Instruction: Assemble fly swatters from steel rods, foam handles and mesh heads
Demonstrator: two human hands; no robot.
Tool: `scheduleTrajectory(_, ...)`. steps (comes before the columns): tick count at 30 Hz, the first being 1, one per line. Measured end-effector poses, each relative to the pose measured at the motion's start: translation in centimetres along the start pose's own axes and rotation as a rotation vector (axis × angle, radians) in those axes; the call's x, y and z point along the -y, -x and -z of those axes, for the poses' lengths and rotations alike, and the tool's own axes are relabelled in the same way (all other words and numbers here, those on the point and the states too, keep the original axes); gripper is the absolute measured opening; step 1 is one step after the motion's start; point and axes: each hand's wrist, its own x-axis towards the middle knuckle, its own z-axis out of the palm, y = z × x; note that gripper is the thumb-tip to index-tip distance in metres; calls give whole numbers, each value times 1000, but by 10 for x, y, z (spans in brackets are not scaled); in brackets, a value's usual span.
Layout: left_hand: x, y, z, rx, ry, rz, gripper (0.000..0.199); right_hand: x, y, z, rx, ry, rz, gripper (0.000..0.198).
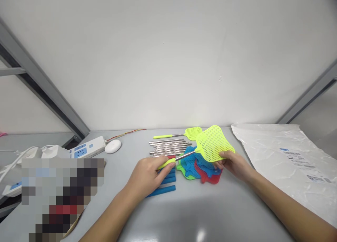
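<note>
A yellow-green fly swatter [213, 143] with a metal shaft is held up over the table by both hands. My left hand [147, 173] wraps round its handle, and my right hand [233, 161] pinches the lower right edge of its mesh head. Beneath it lies a pile of loose swatter heads, among them a blue head [191, 164] and a red head [212, 177]. Blue handles [165, 190] rest beside my left hand, partly hidden by it. Several metal rods [170, 146] lie side by side behind. Farther back is another yellow-green swatter [163, 136], lying flat.
On the left are a white power strip [91, 147] with cables and a round white device [113, 146]. A white plastic mailing bag [265, 154] with labels covers the right side. A pale wall [168, 77] rises behind the grey table [200, 214]. The lower left is pixelated.
</note>
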Motion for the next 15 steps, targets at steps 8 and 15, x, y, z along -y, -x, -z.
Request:
scheduleTrajectory(8, 9, -3, 10, 2, -81, -68, 35, 14, -3, 11, -15, 170, -54, 38)
scheduleTrajectory(15, 6, -2, 8, -9, -44, -115, 34, 7, 0, 1, -79, 140, -112, 35)
